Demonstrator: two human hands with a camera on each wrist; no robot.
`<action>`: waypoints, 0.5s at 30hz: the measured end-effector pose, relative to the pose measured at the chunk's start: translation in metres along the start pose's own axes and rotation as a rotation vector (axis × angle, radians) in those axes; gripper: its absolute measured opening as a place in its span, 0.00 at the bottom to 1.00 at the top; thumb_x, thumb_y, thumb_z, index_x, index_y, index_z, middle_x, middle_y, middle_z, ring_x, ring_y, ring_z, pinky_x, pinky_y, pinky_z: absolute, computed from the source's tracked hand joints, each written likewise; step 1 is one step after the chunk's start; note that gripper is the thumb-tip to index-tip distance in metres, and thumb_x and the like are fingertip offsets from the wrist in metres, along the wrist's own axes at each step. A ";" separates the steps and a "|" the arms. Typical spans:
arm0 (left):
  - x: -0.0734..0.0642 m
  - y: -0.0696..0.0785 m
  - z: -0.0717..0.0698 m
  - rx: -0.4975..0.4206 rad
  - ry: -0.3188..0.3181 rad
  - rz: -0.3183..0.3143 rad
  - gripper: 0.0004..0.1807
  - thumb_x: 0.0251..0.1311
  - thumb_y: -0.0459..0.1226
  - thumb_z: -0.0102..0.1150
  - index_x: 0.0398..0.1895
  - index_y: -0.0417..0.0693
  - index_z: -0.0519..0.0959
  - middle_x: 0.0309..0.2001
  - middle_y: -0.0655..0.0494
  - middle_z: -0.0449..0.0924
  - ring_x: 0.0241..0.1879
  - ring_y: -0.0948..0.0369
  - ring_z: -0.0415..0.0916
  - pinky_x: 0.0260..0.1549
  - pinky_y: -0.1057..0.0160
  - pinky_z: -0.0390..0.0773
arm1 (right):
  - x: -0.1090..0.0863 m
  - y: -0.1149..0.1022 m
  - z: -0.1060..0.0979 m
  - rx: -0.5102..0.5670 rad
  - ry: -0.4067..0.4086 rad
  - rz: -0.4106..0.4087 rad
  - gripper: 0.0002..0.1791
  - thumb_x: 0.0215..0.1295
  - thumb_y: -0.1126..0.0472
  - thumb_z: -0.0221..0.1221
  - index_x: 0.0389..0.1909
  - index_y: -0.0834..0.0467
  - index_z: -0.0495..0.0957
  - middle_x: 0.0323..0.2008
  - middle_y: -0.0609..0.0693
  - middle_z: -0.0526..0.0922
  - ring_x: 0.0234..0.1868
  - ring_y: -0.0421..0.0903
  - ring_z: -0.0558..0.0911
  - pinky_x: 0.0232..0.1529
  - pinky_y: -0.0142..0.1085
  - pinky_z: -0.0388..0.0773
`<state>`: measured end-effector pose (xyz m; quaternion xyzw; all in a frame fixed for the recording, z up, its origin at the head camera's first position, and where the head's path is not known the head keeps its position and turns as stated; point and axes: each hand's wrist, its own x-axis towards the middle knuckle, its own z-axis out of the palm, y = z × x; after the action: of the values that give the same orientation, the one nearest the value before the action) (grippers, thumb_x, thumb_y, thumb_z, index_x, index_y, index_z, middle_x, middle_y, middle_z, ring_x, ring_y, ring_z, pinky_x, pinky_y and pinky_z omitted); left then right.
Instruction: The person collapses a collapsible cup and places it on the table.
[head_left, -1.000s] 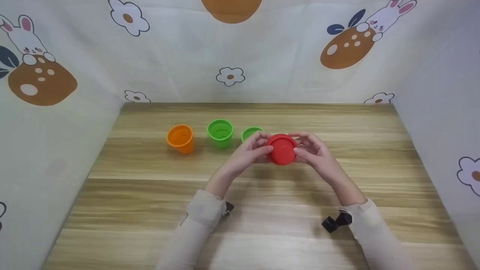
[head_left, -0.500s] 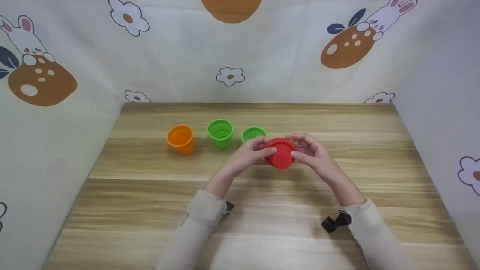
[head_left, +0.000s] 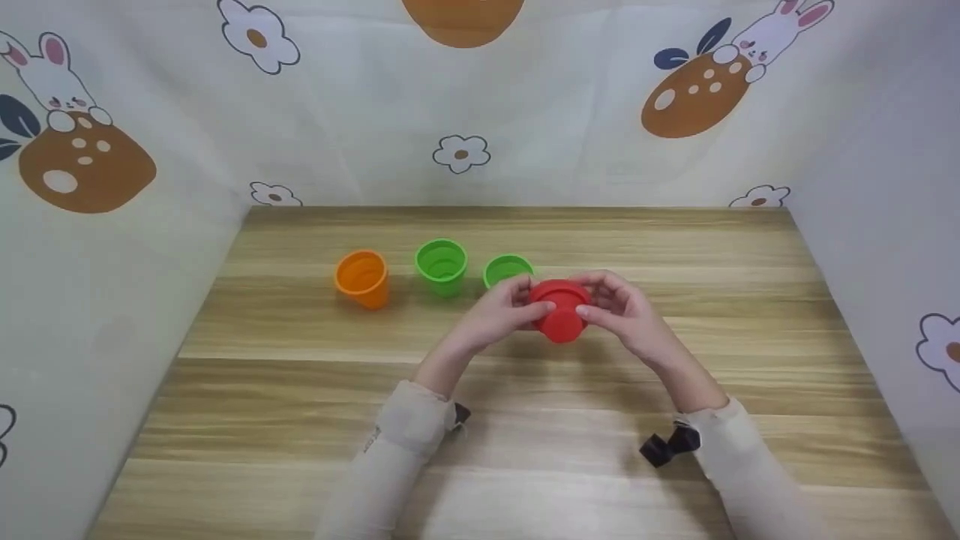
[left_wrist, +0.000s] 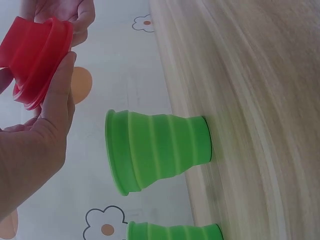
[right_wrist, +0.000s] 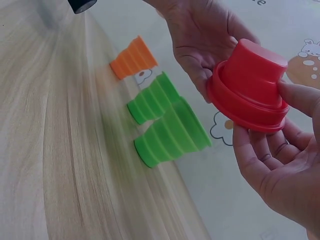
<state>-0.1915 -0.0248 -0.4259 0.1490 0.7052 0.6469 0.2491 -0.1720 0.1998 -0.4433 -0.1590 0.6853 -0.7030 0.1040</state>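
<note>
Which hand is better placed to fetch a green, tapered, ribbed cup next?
Probably the left hand: it is closer to the nearest green cup than the right hand. Both hold the red stepped cup.

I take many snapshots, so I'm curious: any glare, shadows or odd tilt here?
Head view: pale glare low on the wooden tabletop, with soft shadows; left wrist view: turned sideways, so the green collapsible cups seem to lie down; right wrist view: slanted, sheen on the red collapsible cup, faint green tint on the tabletop.
</note>
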 end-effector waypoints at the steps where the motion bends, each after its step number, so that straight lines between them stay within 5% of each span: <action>1: 0.000 0.000 0.000 0.005 -0.003 -0.003 0.12 0.67 0.33 0.56 0.50 0.35 0.72 0.46 0.43 0.82 0.40 0.62 0.82 0.48 0.60 0.86 | 0.000 0.000 0.000 0.000 -0.005 -0.004 0.23 0.66 0.71 0.59 0.61 0.70 0.68 0.46 0.44 0.84 0.45 0.41 0.84 0.43 0.32 0.86; 15: 0.002 0.000 0.003 0.028 0.006 0.003 0.12 0.66 0.35 0.59 0.47 0.36 0.73 0.43 0.45 0.82 0.39 0.64 0.81 0.48 0.61 0.86 | -0.001 0.000 0.001 -0.039 -0.017 -0.005 0.24 0.64 0.71 0.61 0.60 0.70 0.68 0.45 0.45 0.83 0.45 0.42 0.84 0.41 0.33 0.86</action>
<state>-0.1914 -0.0218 -0.4264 0.1514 0.7147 0.6377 0.2439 -0.1704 0.1990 -0.4432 -0.1687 0.6977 -0.6883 0.1049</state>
